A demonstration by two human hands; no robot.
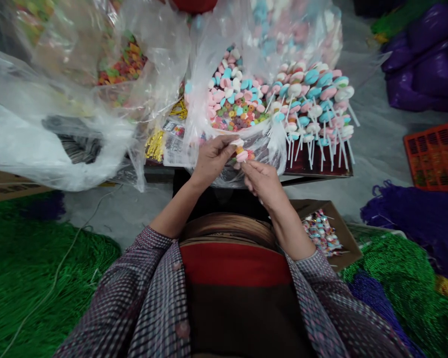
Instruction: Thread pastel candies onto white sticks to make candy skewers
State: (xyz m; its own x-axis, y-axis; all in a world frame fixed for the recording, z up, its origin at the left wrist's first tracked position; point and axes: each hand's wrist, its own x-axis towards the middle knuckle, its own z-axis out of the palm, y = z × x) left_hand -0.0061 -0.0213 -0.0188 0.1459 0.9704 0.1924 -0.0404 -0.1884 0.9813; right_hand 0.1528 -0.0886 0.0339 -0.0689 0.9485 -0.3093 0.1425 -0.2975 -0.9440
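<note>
My left hand (212, 160) is closed in a pinch on a pale marshmallow piece at the front edge of a clear plastic bag (205, 74). My right hand (263, 183) is closed too, its fingers gripping a pink marshmallow candy (242, 155) with small coloured bits beside it. The two hands meet just in front of a heap of pink, white and blue marshmallow pieces and ring candies (234, 102) inside the bag. To the right, finished lollipops on white sticks (315, 107) lie piled on a dark tray (321, 166).
Large clear bags (52, 124) with coloured candies stand at the left. A cardboard box of wrapped sweets (323, 231) sits by my right elbow. Green strand bundles (30, 268) and purple ones (421, 219) cover the floor. An orange crate (435, 154) is at the right.
</note>
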